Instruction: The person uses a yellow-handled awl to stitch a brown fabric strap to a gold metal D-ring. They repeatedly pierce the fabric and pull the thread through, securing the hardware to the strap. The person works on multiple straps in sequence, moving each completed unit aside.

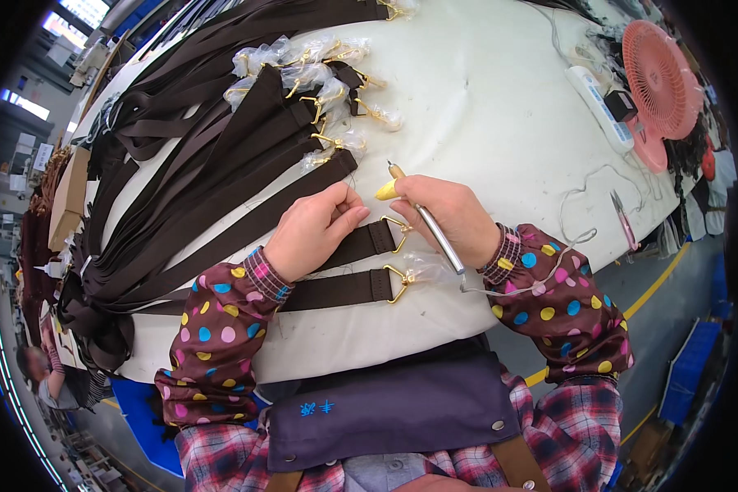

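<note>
My right hand [459, 215] grips a silver pen-shaped tool [439, 239] with a thin metal tip pointing up and away from me. A cord trails from the tool's back end. One fingertip of that hand wears a yellow finger cover [386, 191]. My left hand [313, 230] is closed, thumb and forefinger pinched together, over the dark brown webbing straps [340, 290]. Whatever is in that pinch is too small to make out. Just right of it, a strap end carries a gold metal buckle [398, 234]. A second gold buckle [398, 284], with clear plastic film beside it, lies nearer me.
Several more brown straps [197, 176] fan out leftward, their gold hooks wrapped in clear plastic [324, 90]. On the white table [484, 107] stand a pink fan [661, 82], a white power strip [600, 109] and pink-handled scissors [625, 221]. A person [49, 377] is at far left.
</note>
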Tool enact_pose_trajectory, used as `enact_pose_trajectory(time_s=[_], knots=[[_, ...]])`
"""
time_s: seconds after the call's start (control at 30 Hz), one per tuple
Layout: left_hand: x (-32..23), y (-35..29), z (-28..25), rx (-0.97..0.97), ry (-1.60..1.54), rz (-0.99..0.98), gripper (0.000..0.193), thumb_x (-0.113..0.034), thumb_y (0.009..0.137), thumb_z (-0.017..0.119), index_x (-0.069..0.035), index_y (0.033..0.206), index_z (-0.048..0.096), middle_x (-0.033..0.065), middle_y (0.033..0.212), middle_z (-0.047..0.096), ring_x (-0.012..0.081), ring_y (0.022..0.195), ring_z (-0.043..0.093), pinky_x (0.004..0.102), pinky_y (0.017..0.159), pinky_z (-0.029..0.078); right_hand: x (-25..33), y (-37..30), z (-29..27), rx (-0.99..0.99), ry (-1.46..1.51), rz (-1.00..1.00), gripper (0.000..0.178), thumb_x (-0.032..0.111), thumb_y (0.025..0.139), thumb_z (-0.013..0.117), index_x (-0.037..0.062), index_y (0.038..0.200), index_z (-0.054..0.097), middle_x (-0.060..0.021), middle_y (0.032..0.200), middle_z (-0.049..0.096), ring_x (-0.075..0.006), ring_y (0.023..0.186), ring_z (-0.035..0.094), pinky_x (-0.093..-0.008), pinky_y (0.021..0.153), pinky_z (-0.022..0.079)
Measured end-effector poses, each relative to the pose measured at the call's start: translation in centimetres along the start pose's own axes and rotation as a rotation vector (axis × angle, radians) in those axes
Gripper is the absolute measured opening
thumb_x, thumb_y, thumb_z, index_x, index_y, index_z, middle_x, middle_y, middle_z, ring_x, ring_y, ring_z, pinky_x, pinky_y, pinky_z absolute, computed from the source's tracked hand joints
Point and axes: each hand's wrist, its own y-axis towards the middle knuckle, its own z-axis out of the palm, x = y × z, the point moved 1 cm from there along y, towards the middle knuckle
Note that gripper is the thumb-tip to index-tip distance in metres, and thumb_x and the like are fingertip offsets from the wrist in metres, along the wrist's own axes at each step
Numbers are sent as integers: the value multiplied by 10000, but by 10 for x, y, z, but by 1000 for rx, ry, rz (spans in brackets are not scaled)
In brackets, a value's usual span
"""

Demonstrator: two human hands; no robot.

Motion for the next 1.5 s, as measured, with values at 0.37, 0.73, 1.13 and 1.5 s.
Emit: enact_pose_trajectory(time_s=[0.37, 0.73, 1.13, 1.5], knots=[[-15, -34, -25, -121, 284, 170, 228, -146, 844, 712, -45, 1027, 621, 89, 897, 582, 220, 749, 601, 326, 705, 514, 19, -22, -26, 158, 47, 38, 87, 88, 914, 583, 85, 998, 564, -63, 792, 637, -273, 704, 660, -335, 606, 518], [-3, -12, -14, 41, 24, 248, 305, -74, 862, 693, -34, 1154, 615, 96, 841, 607, 196, 771, 600, 304, 734, 489, -5, 33, -19, -52, 76, 40, 166, 63, 917, 621, 9, 1072, 594, -105, 970, 680, -210, 899, 676, -294, 797, 520], [16, -14, -9, 3, -80, 98, 243, -95, 842, 706, -54, 1035, 565, 63, 935, 596, 155, 760, 588, 286, 679, 486, 1, 11, -8, 157, -63, 28, 314, 240, 801, 758, 73, 966, 550, -50, 810, 614, -275, 768, 600, -374, 673, 480], [-6, -20, -7, -294, 482, 391, 284, -160, 793, 762, -72, 1009, 599, 73, 946, 587, 247, 843, 625, 333, 716, 512, -9, 10, 1, 83, -139, -32, 339, 160, 757, 789, 43, 1000, 583, -98, 834, 602, -279, 828, 582, -365, 703, 492]])
